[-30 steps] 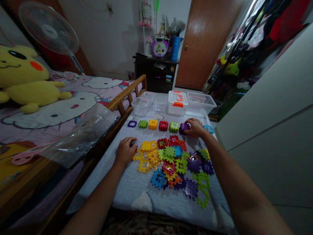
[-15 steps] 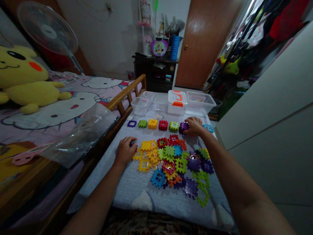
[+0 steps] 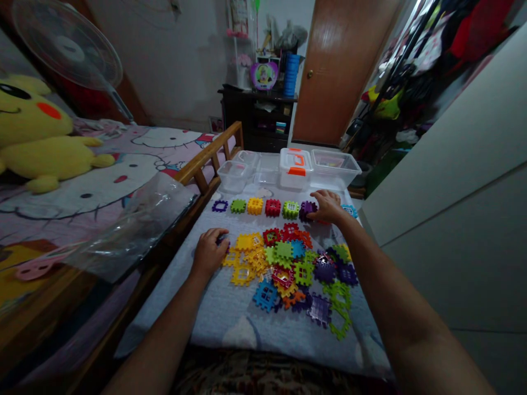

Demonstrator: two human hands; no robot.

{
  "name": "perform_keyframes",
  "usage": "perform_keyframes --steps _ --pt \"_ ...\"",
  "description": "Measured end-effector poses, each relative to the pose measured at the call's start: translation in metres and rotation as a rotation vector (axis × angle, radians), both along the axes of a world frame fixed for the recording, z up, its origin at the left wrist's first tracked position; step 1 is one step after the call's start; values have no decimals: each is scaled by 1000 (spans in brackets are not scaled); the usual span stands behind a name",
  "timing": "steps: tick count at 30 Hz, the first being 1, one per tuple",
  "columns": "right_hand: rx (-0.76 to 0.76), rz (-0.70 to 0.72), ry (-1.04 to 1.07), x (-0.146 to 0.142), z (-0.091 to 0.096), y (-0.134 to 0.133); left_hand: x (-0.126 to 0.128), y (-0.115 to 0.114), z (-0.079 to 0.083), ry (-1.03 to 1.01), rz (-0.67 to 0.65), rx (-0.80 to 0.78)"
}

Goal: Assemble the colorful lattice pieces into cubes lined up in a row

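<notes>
My right hand [image 3: 327, 207] is at the right end of a row of stacked plastic building tiles. Its thumb and fingers are spread beside a purple stack [image 3: 307, 210]. Farther left in the row sit a light green stack [image 3: 290, 209], a red stack [image 3: 272, 207], a yellow stack [image 3: 254, 206], a green stack [image 3: 237, 206] and a purple frame tile [image 3: 220, 206]. My left hand [image 3: 211, 249] rests on the cloth left of the loose pile, fingers curled over a dark purple tile [image 3: 222, 239] that is mostly hidden. Yellow tiles [image 3: 242, 274] lie close by it.
A mixed pile with a blue window tile [image 3: 265, 296] and a purple tile [image 3: 319, 310] covers the middle of the cloth. Clear bins [image 3: 234, 176] and a lidded box [image 3: 295, 170] line the far edge. A wooden bed rail [image 3: 209, 156] borders the left; blue tiles [image 3: 349, 210] lie right.
My right hand's fingers have spread away from the purple stack, which stays in the row. My left hand keeps its place. The whole view has shifted slightly.
</notes>
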State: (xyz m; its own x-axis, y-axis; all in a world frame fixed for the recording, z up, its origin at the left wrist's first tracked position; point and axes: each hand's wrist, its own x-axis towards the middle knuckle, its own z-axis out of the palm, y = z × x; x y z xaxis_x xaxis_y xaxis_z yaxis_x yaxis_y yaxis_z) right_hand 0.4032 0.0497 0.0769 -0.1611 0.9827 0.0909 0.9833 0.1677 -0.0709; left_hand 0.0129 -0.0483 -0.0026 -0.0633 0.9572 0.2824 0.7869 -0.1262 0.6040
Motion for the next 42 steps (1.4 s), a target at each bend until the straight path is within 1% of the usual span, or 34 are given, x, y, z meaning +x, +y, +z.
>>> perform_keyframes --steps 2,5,8,11,13,15,18,20,22,25,30,34,37,40,42 --pt "77 17 78 3 6 -10 0 0 0 1 1 5" --pt "162 75 221 10 12 -35 0 0 0 10 -15 13" --pt "130 95 349 19 9 -68 0 -1 2 24 -49 9" --pt "59 74 421 30 -2 -102 1 -3 5 24 -70 -1" --pt "51 31 443 37 -13 -123 2 -4 7 15 -73 -2" --pt "44 29 445 40 -23 -143 2 -4 8 8 -75 1" --pt "39 29 391 36 -38 -167 3 -5 10 5 -92 -5" --pt "42 19 337 28 -46 -178 4 -5 10 6 -103 -6" --pt "54 7 287 21 -53 -183 4 -6 10 4 -109 -4" --pt "82 -8 239 13 -59 -184 5 -6 10 -1 -117 -3" --pt "106 -23 236 3 -65 -179 6 -7 10 12 -154 -24" --pt "125 -14 263 -8 -67 -178 7 -8 11 8 -139 -8" --pt "139 -16 305 -14 -68 -177 8 -9 13 -7 -120 42" --pt "119 -13 355 -11 -66 -175 10 -11 18 -2 -110 105" --pt "107 -13 388 -4 -62 -171 12 -14 25 14 -117 131"
